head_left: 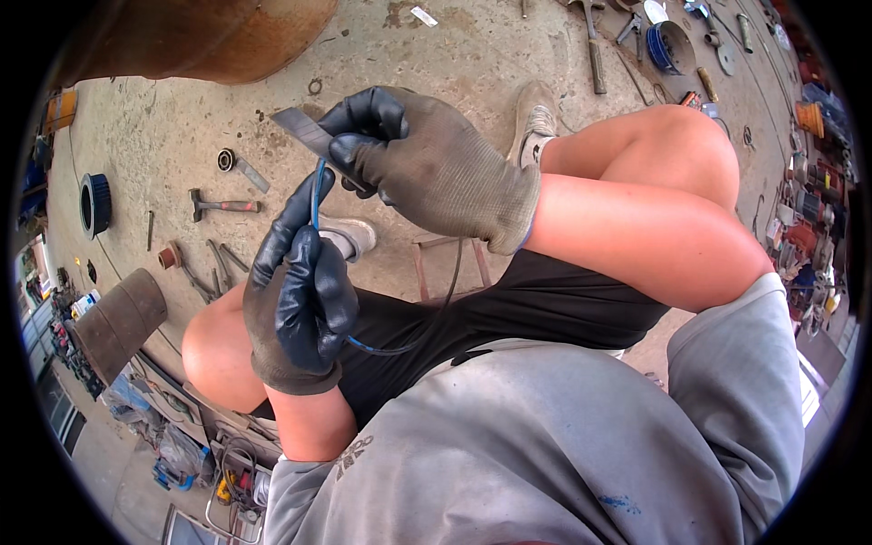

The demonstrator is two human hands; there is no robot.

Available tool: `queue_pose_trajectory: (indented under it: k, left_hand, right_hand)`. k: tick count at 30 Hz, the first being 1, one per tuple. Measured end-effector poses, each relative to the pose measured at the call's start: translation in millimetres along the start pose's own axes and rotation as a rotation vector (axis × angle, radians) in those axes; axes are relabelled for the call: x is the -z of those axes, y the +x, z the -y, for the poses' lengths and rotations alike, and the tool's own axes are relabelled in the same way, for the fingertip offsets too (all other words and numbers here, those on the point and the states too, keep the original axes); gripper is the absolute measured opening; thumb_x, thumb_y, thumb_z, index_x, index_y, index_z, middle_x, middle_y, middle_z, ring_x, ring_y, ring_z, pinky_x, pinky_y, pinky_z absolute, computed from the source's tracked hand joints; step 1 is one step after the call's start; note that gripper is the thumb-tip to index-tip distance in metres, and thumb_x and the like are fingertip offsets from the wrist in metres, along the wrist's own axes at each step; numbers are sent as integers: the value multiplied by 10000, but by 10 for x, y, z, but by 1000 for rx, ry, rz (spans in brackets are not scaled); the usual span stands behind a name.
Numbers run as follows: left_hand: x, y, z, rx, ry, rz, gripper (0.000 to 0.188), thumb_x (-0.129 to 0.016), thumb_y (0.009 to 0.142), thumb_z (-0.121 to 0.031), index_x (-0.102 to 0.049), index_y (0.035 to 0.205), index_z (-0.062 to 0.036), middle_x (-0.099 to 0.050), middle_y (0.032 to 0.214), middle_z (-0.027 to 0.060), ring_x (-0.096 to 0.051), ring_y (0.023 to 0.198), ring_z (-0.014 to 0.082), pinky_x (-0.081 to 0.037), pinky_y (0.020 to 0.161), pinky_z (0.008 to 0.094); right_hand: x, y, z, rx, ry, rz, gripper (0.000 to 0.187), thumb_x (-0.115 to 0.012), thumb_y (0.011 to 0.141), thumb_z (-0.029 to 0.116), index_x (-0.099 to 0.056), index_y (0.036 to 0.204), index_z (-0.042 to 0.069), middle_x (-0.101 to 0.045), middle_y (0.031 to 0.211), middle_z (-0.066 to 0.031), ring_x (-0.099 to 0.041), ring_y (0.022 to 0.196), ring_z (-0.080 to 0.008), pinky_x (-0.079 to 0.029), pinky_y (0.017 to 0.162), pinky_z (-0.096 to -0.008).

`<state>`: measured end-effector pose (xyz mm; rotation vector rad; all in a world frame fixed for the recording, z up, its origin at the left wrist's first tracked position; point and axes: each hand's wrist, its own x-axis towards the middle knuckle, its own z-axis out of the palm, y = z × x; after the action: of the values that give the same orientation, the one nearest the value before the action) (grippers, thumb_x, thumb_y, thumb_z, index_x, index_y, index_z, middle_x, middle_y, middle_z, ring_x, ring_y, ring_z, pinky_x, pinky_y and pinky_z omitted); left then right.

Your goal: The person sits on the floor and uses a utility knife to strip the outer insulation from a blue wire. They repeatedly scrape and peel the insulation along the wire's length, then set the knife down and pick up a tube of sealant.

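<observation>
My left hand (304, 295), in a dark-coated work glove, is closed around a thin blue cable (316, 198). The cable's upper end stands up between thumb and fingers. Below the hand the blue length bends right across my lap and seems to run on into a black cable (452, 282). My right hand (422, 159), gloved alike, pinches a flat dark-grey metal blade (303, 131) that slants up and left. The blade's lower part lies at the cable's tip, close to my left fingertips; whether it touches the cable cannot be made out.
A large rusty round vessel (200, 41) stands at the far left. On the concrete floor lie a hammer (227, 206), a bearing (226, 160), a black ring (94, 205) and a brown cylinder (123, 318). Another hammer (594, 56) and a blue-rimmed wheel (668, 48) lie far right.
</observation>
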<state>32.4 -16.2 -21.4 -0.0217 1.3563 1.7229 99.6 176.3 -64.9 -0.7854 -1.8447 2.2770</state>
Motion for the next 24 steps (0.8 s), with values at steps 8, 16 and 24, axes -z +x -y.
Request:
queue_pose_trajectory:
  k: [8, 16, 24]
  left_hand:
    - [107, 57, -7, 121, -373, 156, 576, -498, 1118, -94, -329, 1640, 80, -485, 700, 21, -355, 390, 72, -294, 327, 226]
    - [177, 61, 14, 116, -372, 184, 627, -534, 1097, -121, -311, 1648, 80, -494, 711, 35, -366, 395, 83, -315, 331, 230]
    - [182, 56, -2, 143, -446, 190, 650, -524, 1077, -74, -278, 1658, 81, -481, 698, 45, -386, 402, 88, -307, 332, 233]
  right_hand:
    - [-28, -21, 17, 49, 0, -24, 264, -701, 1001, 206, -724, 1163, -1, -752, 954, -133, -694, 833, -200, -561, 791, -355]
    - [17, -29, 87, 4, -36, 47, 295, -702, 1063, 190, -664, 1272, -15, -715, 1025, -52, -652, 897, -95, -560, 821, -286]
    - [32, -5, 93, 22, 2, 82, 293, -706, 1041, 189, -693, 1258, -8, -737, 1007, -74, -677, 886, -124, -569, 817, -309]
